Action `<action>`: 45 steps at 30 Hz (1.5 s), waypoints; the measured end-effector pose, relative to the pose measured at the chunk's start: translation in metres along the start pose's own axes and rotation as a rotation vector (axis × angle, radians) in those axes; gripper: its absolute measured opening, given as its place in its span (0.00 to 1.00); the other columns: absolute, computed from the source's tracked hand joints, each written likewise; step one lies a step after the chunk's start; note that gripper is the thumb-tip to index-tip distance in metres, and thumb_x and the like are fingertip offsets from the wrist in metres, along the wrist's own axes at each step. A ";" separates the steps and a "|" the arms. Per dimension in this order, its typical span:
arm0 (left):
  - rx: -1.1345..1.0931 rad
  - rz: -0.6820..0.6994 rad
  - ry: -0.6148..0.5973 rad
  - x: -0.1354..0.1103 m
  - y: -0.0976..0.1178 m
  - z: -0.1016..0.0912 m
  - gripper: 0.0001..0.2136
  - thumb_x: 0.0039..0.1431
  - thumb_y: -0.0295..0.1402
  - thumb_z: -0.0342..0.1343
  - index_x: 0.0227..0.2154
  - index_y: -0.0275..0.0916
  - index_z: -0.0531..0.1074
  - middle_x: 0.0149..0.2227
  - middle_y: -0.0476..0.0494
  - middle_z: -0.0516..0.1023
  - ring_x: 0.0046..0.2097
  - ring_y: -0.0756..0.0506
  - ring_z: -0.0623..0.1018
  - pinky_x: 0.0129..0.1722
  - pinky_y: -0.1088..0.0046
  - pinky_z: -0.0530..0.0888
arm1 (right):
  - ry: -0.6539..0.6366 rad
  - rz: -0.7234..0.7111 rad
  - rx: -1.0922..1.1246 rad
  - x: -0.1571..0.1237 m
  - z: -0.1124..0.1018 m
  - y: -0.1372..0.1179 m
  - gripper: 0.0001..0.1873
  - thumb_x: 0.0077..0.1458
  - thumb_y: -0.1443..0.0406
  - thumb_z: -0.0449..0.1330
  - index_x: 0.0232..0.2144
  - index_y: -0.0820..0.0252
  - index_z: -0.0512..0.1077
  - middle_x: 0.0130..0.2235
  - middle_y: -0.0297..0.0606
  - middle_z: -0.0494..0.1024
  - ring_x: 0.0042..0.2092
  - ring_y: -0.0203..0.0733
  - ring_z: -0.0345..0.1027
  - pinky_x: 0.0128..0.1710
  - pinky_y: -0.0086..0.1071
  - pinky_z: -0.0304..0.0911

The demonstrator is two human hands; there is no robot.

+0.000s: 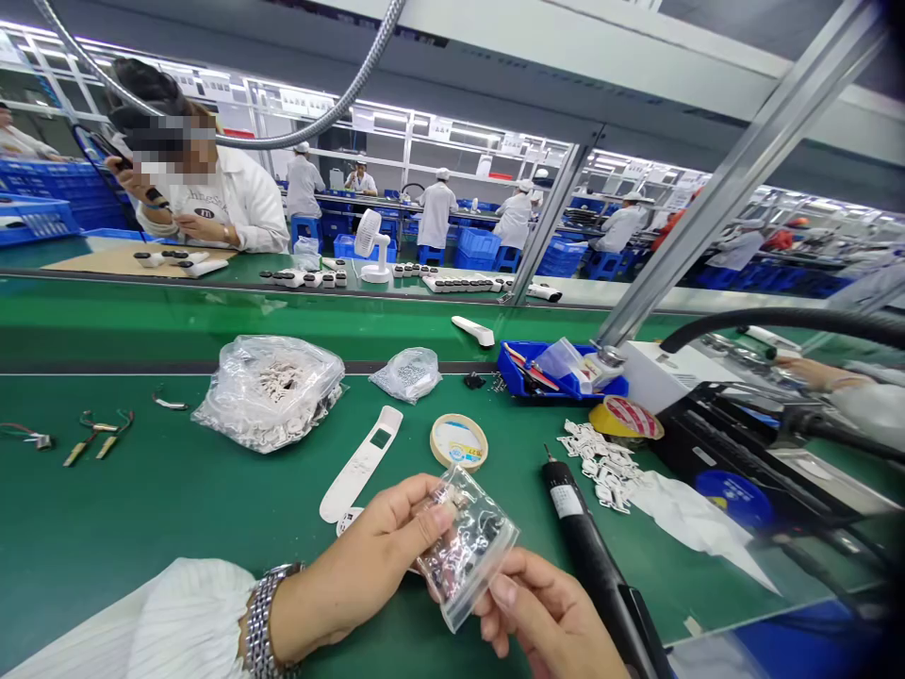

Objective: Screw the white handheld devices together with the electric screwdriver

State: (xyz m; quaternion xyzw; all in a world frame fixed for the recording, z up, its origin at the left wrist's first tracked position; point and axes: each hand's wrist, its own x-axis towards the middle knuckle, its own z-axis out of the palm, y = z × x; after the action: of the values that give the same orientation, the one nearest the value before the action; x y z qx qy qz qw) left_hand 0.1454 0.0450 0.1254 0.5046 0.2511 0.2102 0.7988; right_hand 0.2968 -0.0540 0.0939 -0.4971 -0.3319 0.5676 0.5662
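Observation:
A small clear zip bag (470,542) with small dark and reddish parts inside is held low over the bench. My left hand (382,542) grips its left side, thumb on top. My right hand (541,604) pinches the zip edge at the lower right. Beyond my left hand lies a white plastic housing (362,464) with a square cutout, and a smaller white piece (349,520) is partly hidden behind that hand. A roll of tape (458,441) rests just past the bag. To the right of my right hand lies a black electric screwdriver (590,547).
A large bag of white parts (272,391), a smaller bag (408,374) and wired motors (99,436) lie on the left and centre. At right are a blue bin (519,382), loose white clips (600,462) and black equipment (764,462). A co-worker (233,198) sits opposite.

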 end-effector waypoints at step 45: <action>-0.080 -0.061 -0.103 -0.007 -0.022 0.013 0.14 0.60 0.43 0.52 0.40 0.37 0.63 0.35 0.44 0.73 0.35 0.48 0.77 0.32 0.74 0.75 | 0.222 -0.312 -0.514 -0.004 0.004 -0.007 0.10 0.51 0.58 0.63 0.34 0.55 0.79 0.32 0.39 0.76 0.34 0.43 0.70 0.34 0.30 0.68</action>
State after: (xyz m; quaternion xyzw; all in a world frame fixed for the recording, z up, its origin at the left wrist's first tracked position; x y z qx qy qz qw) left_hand 0.1497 0.0232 0.1113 0.4744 0.2164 0.1695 0.8363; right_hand 0.2945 -0.0565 0.1029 -0.6258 -0.4726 0.3137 0.5353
